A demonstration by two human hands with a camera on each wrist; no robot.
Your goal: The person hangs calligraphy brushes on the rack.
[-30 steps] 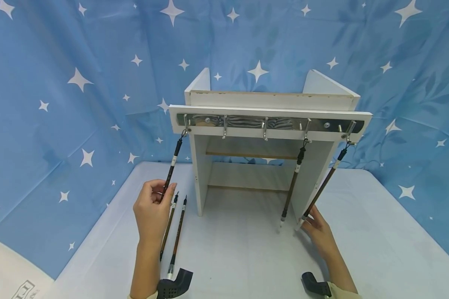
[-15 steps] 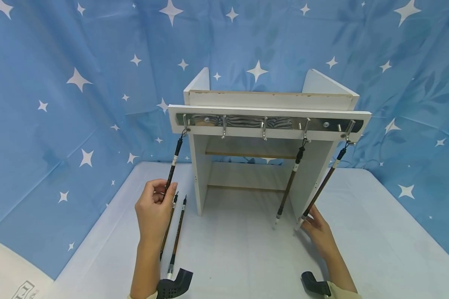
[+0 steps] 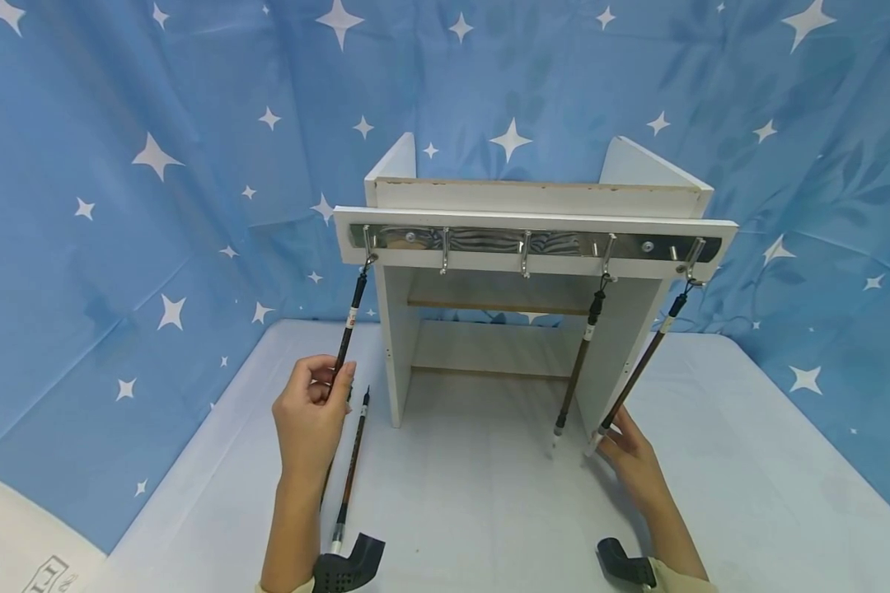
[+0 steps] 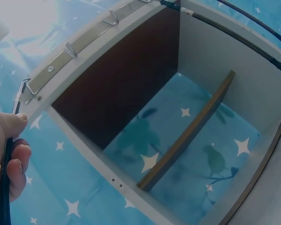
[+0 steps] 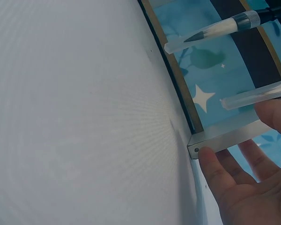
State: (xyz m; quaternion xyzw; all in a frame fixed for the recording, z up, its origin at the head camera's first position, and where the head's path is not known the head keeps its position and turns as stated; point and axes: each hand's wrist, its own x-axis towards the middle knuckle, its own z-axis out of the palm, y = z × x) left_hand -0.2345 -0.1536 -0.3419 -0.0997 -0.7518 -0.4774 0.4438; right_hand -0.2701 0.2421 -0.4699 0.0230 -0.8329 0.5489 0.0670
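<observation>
Left of centre in the head view, the left hand point(image 3: 310, 420) pinches the left brush point(image 3: 351, 319), which slants up from the fingers to the leftmost hook point(image 3: 367, 240). Two loose brushes lie behind and beside it, the nearer-right brush point(image 3: 353, 469) unobstructed. Lower right, the right hand point(image 3: 630, 461) grips the white rack point(image 3: 537, 200) by its side edge, the right brush point(image 3: 641, 367) hanging just beside the thumb.

- Left of the white shelf unit point(image 3: 537, 199), the left hand point(image 3: 310, 416) hides the lower part of the hanging brush point(image 3: 352, 319) it holds.
- Also left of the unit, that hand and its forearm cover much of a lying brush point(image 3: 326, 484).
- Just inside the unit's right side panel, the inner hanging brush point(image 3: 579, 362) has a blurred tip.
- Far left of the unit, a printed white sheet point(image 3: 30, 527) is cut off.
- In the right wrist view, the right hand point(image 5: 246, 176), at the unit's corner, is cropped.
</observation>
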